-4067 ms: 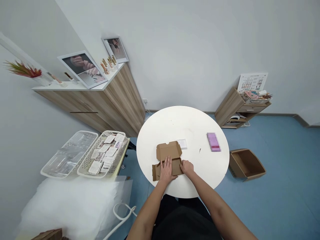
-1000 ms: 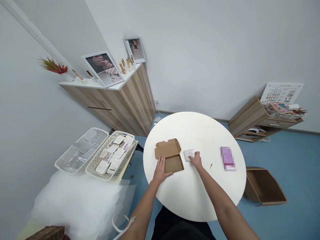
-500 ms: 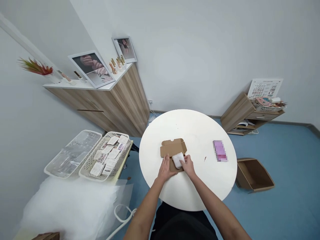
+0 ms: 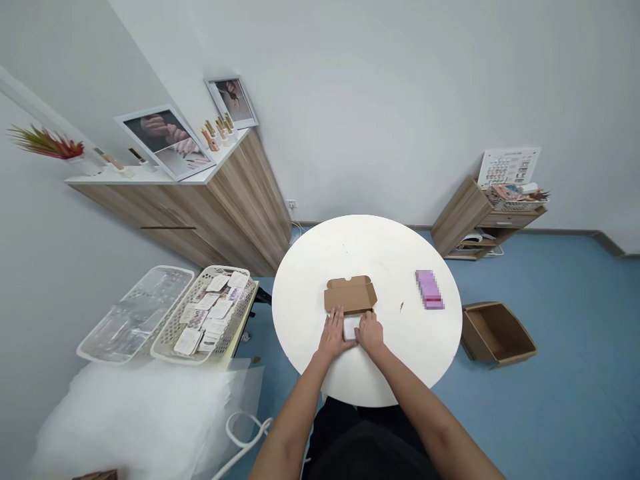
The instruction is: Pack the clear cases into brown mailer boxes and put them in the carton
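Both forearms are extended forward and converge. The left hand (image 4: 334,335) and right hand (image 4: 371,333) are laid palm down, side by side, fingers (image 4: 338,319) stretched flat.

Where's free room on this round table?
The far half of the table, beyond the box, is bare; so is its left side. Crowded: the near middle, where the left hand and right hand meet at the box.

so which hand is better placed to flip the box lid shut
Probably left: the left hand lies with its fingertips nearest the open box lid, while the right hand rests against the white packet.
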`<state>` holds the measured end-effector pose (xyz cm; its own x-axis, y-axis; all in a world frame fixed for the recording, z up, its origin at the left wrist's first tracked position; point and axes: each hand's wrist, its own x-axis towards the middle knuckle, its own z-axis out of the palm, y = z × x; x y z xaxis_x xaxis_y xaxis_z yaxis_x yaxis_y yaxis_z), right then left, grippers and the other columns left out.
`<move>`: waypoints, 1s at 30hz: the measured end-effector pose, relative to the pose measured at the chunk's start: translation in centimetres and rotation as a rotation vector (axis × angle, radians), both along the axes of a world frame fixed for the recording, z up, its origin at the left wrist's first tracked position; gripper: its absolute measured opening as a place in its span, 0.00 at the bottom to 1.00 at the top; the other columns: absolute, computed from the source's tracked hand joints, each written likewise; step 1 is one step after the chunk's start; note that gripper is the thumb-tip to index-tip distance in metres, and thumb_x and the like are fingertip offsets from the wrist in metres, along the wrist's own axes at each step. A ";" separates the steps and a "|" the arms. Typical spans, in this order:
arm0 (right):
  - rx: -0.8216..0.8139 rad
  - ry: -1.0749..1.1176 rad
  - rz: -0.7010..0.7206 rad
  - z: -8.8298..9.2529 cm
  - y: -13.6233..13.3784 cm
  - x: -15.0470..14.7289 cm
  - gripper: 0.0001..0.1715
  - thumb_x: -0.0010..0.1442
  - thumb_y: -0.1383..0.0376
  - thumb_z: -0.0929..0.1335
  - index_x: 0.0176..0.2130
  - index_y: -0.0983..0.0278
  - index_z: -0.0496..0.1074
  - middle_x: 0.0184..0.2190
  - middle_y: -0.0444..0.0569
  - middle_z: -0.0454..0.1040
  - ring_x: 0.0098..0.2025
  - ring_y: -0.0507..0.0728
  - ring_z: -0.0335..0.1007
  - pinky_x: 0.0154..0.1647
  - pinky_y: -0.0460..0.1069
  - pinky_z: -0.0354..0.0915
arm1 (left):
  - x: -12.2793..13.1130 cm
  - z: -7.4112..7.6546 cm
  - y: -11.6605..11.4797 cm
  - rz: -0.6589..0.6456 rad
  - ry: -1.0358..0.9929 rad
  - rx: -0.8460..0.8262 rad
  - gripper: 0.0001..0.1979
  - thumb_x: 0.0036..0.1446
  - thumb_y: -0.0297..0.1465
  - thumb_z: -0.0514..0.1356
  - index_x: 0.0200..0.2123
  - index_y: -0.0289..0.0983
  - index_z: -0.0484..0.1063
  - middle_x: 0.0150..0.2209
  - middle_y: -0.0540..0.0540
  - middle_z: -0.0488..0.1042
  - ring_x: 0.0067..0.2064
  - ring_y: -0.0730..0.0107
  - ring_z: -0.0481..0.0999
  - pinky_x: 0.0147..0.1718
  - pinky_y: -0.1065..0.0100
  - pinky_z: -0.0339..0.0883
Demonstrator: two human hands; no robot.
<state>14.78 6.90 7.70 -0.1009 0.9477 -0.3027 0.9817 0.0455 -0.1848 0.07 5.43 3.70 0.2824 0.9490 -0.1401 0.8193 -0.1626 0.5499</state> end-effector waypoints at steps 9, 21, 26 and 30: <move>0.159 0.295 -0.280 0.1 3.0 3.7 0.16 0.64 0.54 0.60 0.40 0.63 0.67 0.41 0.54 0.70 0.42 0.60 0.67 0.41 0.51 0.62 | -1.5 2.2 0.9 0.142 -0.121 0.235 0.29 0.58 0.41 0.56 0.60 0.37 0.58 0.61 0.35 0.63 0.65 0.50 0.58 0.63 0.47 0.49; -0.255 0.779 -0.603 2.1 12.2 5.8 0.29 0.56 0.52 0.64 0.53 0.64 0.65 0.52 0.58 0.71 0.48 0.59 0.71 0.41 0.50 0.68 | -3.2 3.6 9.3 0.715 -0.462 -0.342 0.32 0.57 0.34 0.57 0.64 0.36 0.54 0.50 0.38 0.75 0.47 0.64 0.77 0.43 0.67 0.70; -0.208 0.825 -0.420 4.1 11.6 5.9 0.18 0.55 0.60 0.64 0.46 0.60 0.70 0.47 0.50 0.75 0.46 0.57 0.71 0.43 0.48 0.66 | -3.2 5.2 8.7 0.616 -0.452 -0.275 0.31 0.55 0.28 0.59 0.62 0.41 0.60 0.50 0.43 0.76 0.52 0.62 0.74 0.50 0.63 0.67; -0.084 0.722 -0.182 5.8 9.6 6.7 0.12 0.55 0.63 0.64 0.40 0.59 0.73 0.41 0.47 0.77 0.42 0.57 0.71 0.42 0.49 0.65 | -2.7 6.0 6.5 0.482 -0.441 -0.131 0.29 0.55 0.25 0.57 0.61 0.41 0.61 0.51 0.42 0.75 0.47 0.64 0.77 0.50 0.61 0.69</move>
<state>21.45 16.46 13.54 -0.1461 0.9450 -0.2927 0.6058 -0.1484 -0.7816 -2.59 11.88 9.72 -0.1125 0.9663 -0.2316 0.4774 0.2570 0.8403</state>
